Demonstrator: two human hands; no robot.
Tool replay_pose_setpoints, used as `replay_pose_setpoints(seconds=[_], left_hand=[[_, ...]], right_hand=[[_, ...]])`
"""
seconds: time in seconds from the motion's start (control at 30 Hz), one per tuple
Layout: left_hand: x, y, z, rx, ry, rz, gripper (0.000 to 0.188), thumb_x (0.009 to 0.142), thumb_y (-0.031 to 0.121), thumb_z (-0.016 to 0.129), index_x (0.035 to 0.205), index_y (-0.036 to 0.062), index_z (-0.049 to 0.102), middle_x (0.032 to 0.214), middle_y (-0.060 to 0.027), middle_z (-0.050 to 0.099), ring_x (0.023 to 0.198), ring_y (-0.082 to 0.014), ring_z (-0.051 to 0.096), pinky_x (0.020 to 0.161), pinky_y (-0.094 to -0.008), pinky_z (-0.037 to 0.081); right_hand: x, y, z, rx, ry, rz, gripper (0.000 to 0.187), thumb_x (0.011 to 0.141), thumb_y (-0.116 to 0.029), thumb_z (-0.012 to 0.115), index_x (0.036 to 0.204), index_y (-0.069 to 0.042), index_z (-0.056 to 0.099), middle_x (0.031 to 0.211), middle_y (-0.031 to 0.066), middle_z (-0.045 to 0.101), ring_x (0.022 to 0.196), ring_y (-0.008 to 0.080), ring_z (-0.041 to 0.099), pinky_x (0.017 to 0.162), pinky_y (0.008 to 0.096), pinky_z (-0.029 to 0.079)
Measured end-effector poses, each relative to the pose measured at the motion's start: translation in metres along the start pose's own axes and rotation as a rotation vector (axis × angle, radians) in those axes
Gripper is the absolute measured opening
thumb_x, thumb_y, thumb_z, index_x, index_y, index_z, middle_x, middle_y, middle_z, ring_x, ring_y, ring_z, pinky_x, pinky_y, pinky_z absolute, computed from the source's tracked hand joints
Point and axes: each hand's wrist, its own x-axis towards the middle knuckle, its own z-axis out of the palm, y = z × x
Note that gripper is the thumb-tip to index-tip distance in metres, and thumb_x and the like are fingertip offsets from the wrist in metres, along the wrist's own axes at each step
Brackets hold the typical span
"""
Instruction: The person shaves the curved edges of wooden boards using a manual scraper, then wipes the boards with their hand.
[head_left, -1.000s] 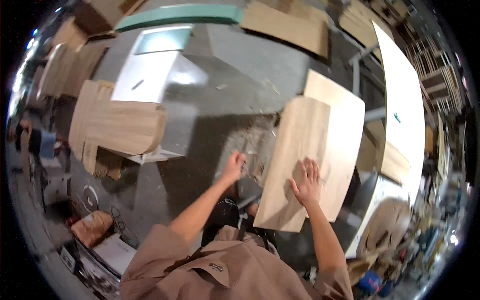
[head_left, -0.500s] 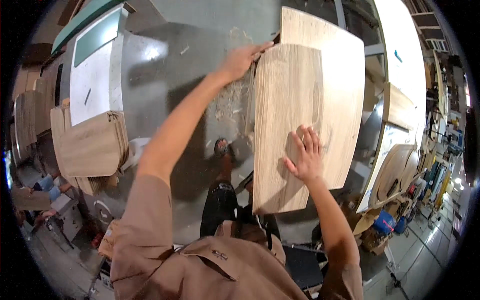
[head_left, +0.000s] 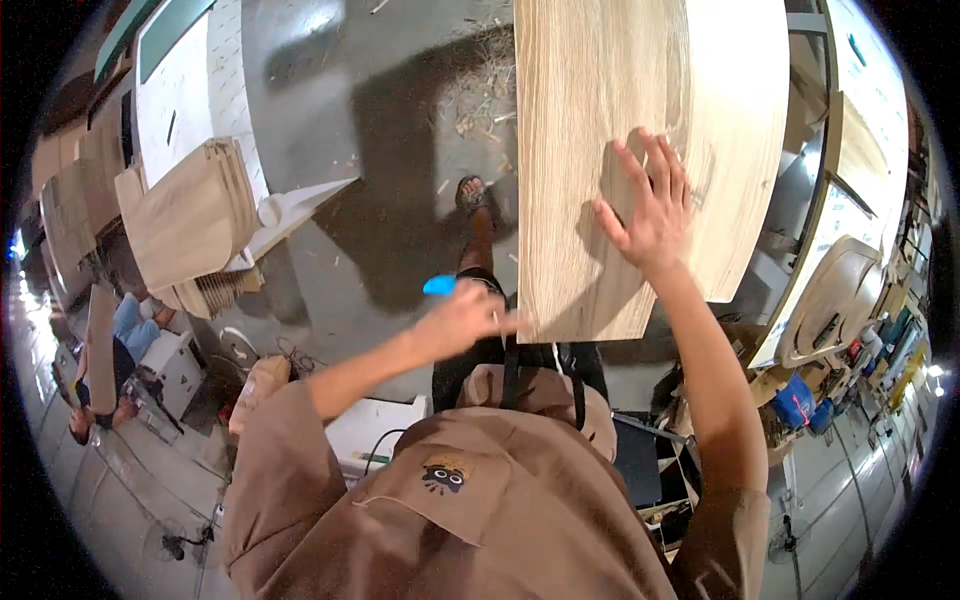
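Two hands meet one curved wooden panel (head_left: 600, 150), its long axis running near to far. The right hand (head_left: 648, 205) lies spread flat on its face; the left hand (head_left: 462, 318), grip closed, pinches its near-left corner.

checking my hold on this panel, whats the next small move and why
Probably slide the left hand further under the panel's lower corner. It only touches that corner's edge, while the right hand lies flat and open on the face, so nothing yet shows a firm grip.

Right hand (head_left: 650, 215) flat on wooden panel (head_left: 600, 130) — left hand (head_left: 462, 320) at its corner.
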Motion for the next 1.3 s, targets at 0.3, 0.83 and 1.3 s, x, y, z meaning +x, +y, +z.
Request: replay_pose_setpoints(seconds=[0.3,0.83,1.3], left_hand=[[0.037,-0.001,-0.014,0.099,0.526,-0.207,0.062,0.099,-0.004,0.06,0.153,0.0239,0.074,0.124,-0.0113,0.079,0.114,-0.0355,0.073,0.105,-0.0486,0.056],[-0.092,0.247,0.25,-0.315,0.749,-0.925,0.065,0.116,0.011,0.052,0.179,0.0183,0.039,0.139,-0.0179,0.078,0.124,-0.0361,0.073,0.113,-0.0497,0.054],[-0.035,0.232,0.217,-0.792,1.076,-1.152,0.097,0.11,0.053,0.075,0.178,-0.0002,0.031,0.128,-0.0105,0.075,0.1,-0.0195,0.073,0.088,-0.0407,0.061]], right_hand=[[-0.011,0.011,0.006,-0.007,0.135,-0.103,0.077,0.105,-0.064,0.067,0.171,-0.027,0.051,0.18,0.005,0.04,0.168,0.0322,0.032,0.139,0.0552,0.025],[-0.04,0.022,-0.02,0.126,0.102,-0.285,0.088,0.103,-0.06,0.066,0.171,-0.008,0.049,0.181,0.0195,0.038,0.17,0.0449,0.026,0.143,0.0568,0.013],[-0.048,0.111,-0.06,-0.005,-0.126,-0.774,0.089,0.105,-0.074,0.055,0.175,-0.02,0.046,0.185,0.0133,0.035,0.173,0.0393,0.022,0.143,0.0544,0.013]])
